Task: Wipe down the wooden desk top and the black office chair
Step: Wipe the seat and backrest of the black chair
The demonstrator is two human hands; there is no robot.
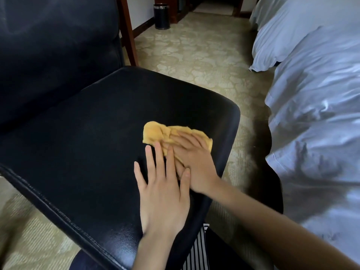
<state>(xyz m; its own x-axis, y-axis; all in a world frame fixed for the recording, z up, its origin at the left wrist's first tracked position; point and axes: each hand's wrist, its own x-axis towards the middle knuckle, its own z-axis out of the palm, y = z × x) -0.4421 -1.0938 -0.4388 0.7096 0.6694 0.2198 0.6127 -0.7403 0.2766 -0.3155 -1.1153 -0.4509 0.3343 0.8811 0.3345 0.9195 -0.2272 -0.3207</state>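
The black office chair (93, 121) fills the left and middle of the head view, its leather seat facing me and its backrest at upper left. A yellow cloth (155, 133) lies crumpled on the right part of the seat. My right hand (191, 162) presses flat on the cloth with straight fingers, slightly blurred. My left hand (163, 193) rests flat on the bare seat just left of it, fingers spread, with two fingertips reaching the cloth's near edge. The wooden desk top is out of view; only a reddish wooden leg (127, 32) shows behind the chair.
A bed with white bedding (315, 106) runs along the right side. Patterned beige carpet (194, 53) covers the floor between chair and bed. A dark cylindrical bin (161, 16) stands at the far wall. Striped fabric (196, 248) shows at the bottom.
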